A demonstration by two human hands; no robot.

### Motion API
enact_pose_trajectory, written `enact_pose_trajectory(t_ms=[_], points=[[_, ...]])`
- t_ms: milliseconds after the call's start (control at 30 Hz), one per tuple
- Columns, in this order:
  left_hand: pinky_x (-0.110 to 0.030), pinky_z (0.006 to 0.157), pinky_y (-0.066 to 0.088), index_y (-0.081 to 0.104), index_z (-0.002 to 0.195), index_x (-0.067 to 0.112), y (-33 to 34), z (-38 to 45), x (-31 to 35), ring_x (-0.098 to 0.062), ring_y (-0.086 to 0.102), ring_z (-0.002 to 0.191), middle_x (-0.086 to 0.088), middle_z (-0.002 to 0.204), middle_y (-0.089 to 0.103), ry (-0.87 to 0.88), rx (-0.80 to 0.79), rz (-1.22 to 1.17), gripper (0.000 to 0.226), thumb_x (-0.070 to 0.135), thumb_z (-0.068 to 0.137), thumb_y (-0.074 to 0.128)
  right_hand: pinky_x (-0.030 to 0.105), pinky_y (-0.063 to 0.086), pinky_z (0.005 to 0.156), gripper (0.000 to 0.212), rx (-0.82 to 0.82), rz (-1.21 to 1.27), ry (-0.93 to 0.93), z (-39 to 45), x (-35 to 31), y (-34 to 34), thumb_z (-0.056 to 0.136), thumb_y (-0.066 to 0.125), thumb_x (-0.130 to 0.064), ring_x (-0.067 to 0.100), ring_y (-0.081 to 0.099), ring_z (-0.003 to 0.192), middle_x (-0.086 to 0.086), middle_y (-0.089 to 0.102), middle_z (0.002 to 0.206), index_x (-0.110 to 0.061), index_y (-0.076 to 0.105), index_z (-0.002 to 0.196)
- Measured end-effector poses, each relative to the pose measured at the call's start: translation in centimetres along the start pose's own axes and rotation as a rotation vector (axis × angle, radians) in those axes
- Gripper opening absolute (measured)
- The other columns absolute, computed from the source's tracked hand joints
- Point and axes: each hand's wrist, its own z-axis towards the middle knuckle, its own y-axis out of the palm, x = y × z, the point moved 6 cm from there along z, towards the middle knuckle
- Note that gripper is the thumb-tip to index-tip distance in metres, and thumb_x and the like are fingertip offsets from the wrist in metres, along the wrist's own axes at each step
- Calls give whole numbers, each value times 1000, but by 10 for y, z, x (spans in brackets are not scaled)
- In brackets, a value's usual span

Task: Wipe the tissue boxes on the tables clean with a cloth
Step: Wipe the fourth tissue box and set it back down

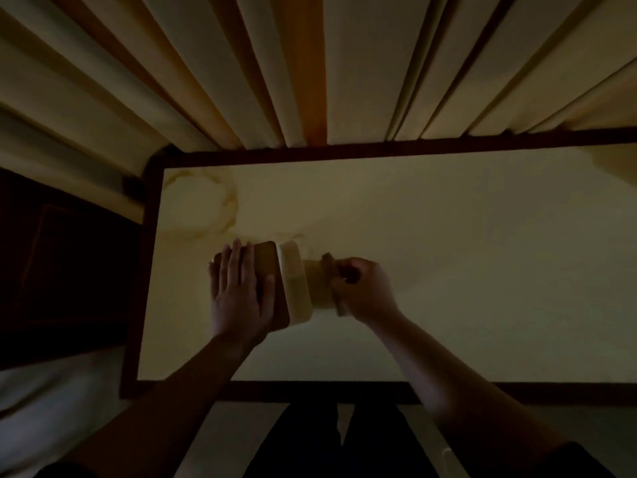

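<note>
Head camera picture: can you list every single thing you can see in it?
table: one, pale yellow top with a dark brown frame, filling the middle of the view
tissue box: one, pale cream body with a brown lid, on the table left of centre, between the hands
cloth: one, dark, bunched against the right side of the tissue box
curtain: one, cream and tan folds, hanging behind the far edge of the table
left hand: one, lying flat on the brown lid with straight fingers
right hand: one, gripping the cloth, to the right of the tissue box
</note>
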Motion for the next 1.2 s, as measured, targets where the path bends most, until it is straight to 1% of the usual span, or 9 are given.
enact_pose_trajectory(t_ms=[167,233,333,400,500,633,800,967,1200], points=[[-53,130,7,27,163,12,-1,-1,2,-31,14,160,-10,171,21,-17,18,9,74,51,102,39,28,57,60,33,-228,318,-45,9,22,44,97,60,-9,11,73,64,-7,76,73,-35,79,104],[-52,130,7,27,163,12,-2,-2,4,-30,13,160,-9,172,21,-24,26,9,74,51,102,41,34,58,63,41,-282,440,-41,15,38,51,97,53,1,16,72,64,-1,77,76,-25,79,116],[-52,130,7,26,164,14,-1,-1,3,-26,10,161,-7,172,20,-42,22,13,73,49,102,42,40,64,74,27,-241,401,-163,23,49,55,97,66,-5,12,75,76,-3,79,91,-22,78,115],[-51,130,6,25,164,16,0,-2,2,-24,8,161,-5,173,19,-64,14,6,72,48,102,42,33,61,89,22,-99,262,-363,24,44,53,92,73,-12,10,72,100,-4,75,110,-21,78,111],[-48,131,4,26,164,17,0,-3,1,-22,9,161,-4,172,20,-67,23,5,71,49,102,40,22,48,107,18,70,149,-585,20,39,54,96,72,-13,18,58,132,7,63,138,-11,77,113],[-48,131,5,26,164,16,-1,-3,1,-20,9,161,-4,172,20,-69,31,7,71,49,102,39,27,26,126,31,-112,125,-515,18,45,74,107,48,-30,18,17,162,4,37,169,-13,62,129],[-55,129,9,26,164,14,0,-2,3,-20,9,161,-5,172,21,-63,24,-2,74,52,101,38,41,16,133,53,-206,176,-453,16,41,86,112,37,-26,11,4,163,-6,17,174,-23,26,165],[-52,130,5,17,165,11,3,0,4,-22,7,161,-8,172,17,-31,-6,49,85,60,100,39,49,7,133,62,-207,153,-538,18,39,93,111,31,-24,20,-2,164,7,6,177,-8,13,168],[-51,130,3,11,165,5,6,-1,6,-26,3,161,-14,172,13,6,-39,154,102,77,96,31,58,1,131,66,-279,238,-524,6,36,103,111,27,-32,21,-9,163,5,-6,177,-11,1,168]])
